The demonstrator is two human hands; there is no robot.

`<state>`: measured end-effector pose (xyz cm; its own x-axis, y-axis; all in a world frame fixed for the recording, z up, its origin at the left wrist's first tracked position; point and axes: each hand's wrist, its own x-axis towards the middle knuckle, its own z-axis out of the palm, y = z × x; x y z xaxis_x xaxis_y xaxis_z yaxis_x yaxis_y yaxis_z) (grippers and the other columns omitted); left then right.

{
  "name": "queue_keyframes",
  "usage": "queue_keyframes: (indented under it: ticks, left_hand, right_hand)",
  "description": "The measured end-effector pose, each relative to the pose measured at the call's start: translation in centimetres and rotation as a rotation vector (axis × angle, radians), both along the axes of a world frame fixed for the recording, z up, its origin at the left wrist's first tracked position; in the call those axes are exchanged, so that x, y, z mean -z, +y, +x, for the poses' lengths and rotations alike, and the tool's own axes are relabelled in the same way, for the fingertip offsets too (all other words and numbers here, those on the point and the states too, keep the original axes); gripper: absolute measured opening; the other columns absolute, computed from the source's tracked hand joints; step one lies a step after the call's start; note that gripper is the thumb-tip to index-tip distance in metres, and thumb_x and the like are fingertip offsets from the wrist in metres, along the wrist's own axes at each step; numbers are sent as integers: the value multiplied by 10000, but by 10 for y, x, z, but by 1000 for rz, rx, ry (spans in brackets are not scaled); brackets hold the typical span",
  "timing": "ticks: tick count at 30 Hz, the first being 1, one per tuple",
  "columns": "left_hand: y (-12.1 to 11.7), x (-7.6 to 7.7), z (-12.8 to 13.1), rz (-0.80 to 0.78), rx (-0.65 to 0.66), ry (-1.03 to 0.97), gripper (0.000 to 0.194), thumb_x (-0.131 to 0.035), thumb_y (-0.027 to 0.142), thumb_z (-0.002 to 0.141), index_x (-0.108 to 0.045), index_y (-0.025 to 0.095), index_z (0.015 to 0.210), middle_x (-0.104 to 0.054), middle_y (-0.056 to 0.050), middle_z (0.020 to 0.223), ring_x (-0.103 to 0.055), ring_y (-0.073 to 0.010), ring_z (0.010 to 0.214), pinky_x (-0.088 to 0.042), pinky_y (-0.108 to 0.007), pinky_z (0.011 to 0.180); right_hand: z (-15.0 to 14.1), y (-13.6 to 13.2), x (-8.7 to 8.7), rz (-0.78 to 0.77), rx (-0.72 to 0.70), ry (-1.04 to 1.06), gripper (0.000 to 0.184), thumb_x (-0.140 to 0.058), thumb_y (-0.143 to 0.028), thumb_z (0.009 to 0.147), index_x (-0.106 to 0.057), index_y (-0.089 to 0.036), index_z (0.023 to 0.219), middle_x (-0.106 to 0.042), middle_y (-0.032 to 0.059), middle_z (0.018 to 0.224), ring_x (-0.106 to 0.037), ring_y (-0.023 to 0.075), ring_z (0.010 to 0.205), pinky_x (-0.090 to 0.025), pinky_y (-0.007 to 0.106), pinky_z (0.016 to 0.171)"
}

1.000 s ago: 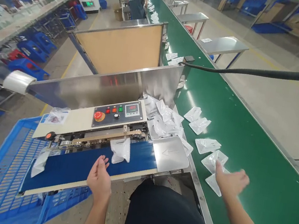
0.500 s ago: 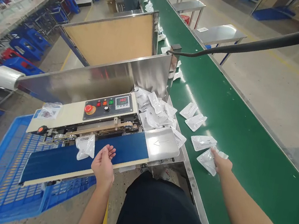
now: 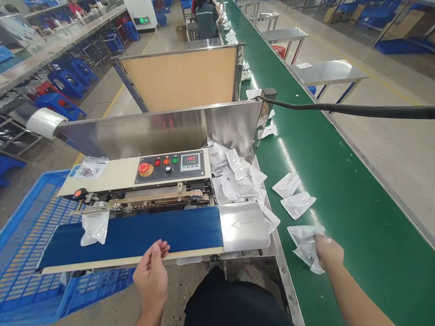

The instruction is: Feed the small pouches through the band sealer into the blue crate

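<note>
On the green conveyor belt, my right hand (image 3: 329, 252) is closed on white plastic pouches (image 3: 306, 244), at least two of them overlapping; its fingertips are partly hidden. My left hand (image 3: 153, 274) hovers at the front edge of the sealing machine's blue belt (image 3: 148, 235), palm up, fingers curled in against the thumb, with nothing visible in them. A single pouch (image 3: 95, 228) hangs by its top edge from the sealer (image 3: 133, 172), its lower part over the blue belt. Several more pouches (image 3: 235, 179) are heaped beside the control panel, behind the metal infeed plate (image 3: 244, 225).
Two loose pouches (image 3: 297, 204) lie on the green conveyor (image 3: 359, 207) beyond my right hand. A blue crate (image 3: 0, 255) stands under the sealer's left end. A black cable (image 3: 375, 108) crosses above the conveyor. Co-workers (image 3: 208, 15) sit farther along the line.
My right hand has gathered two pouches together on the conveyor. The pouch in the sealer has travelled left. My left hand stays near the blue belt's edge, and the camera view has tilted up.
</note>
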<state>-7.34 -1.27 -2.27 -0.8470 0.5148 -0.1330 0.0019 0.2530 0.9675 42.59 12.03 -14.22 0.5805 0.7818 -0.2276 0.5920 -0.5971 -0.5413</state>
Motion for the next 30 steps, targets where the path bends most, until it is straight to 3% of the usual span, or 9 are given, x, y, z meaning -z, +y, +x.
queue_keyframes:
  ticks: [3,6,9,12,16,19,21,24,30]
  left_hand:
    - [4,-4,13,2,101,27,496,-748,589,935,-833,136,1117,-836,-147,1061,-810,-283,920,-669,-502,934]
    - [15,-9,34,41,289,91,454,-712,571,977,-841,159,1116,-835,-156,1083,-809,-295,978,-672,-469,919]
    - [39,-14,63,112,502,225,392,-676,521,1017,-845,193,1150,-814,-167,1203,-779,-309,1122,-642,-457,985]
    - [66,-16,92,206,689,253,428,-684,504,1013,-814,199,1285,-786,-167,1317,-737,-319,1223,-601,-456,1052]
    - [86,-1,109,228,874,100,443,-596,519,1055,-854,176,947,-816,-98,904,-740,-241,855,-594,-342,840]
    - [92,19,100,116,747,7,572,-601,577,1021,-713,171,634,-633,-24,623,-588,-181,653,-487,-272,654]
    - [98,30,91,19,627,-88,634,-649,636,962,-582,186,519,-464,16,525,-475,-154,586,-407,-257,578]
    - [112,39,79,-54,522,-217,648,-738,690,859,-519,200,495,-355,40,510,-405,-142,577,-357,-258,548]
    - [125,38,50,-96,393,-235,637,-761,750,794,-607,182,549,-417,38,515,-436,-148,594,-363,-251,542]
  right_hand:
    - [-13,9,-37,61,-122,-69,331,-623,-491,928,-797,-210,922,-765,149,816,-741,341,801,-570,457,737]
    - [-44,9,-94,392,-399,-201,342,-593,-497,978,-805,-228,981,-811,130,1096,-760,304,996,-565,376,808]
    - [-89,3,-148,637,-658,-215,304,-586,-463,1036,-800,-252,993,-826,82,1042,-771,240,940,-557,312,807]
    - [-140,-4,-177,644,-865,-60,276,-598,-449,1037,-795,-260,994,-830,49,953,-767,215,836,-553,295,771]
    - [-191,-9,-174,354,-928,213,369,-559,-531,1022,-784,-246,958,-749,11,728,-631,179,568,-474,286,581]
    - [-205,2,-157,101,-818,325,423,-594,-593,957,-769,-224,852,-562,-34,501,-421,147,425,-334,280,485]
    - [-208,18,-148,-9,-757,381,407,-634,-564,902,-748,-209,741,-560,-21,492,-401,138,444,-315,273,499]
    - [-217,45,-142,-78,-712,441,341,-665,-457,847,-735,-195,641,-689,32,623,-496,148,556,-371,264,574]
    - [-272,78,-144,-175,-706,511,263,-700,-353,815,-737,-188,613,-697,45,640,-542,169,625,-396,273,620]
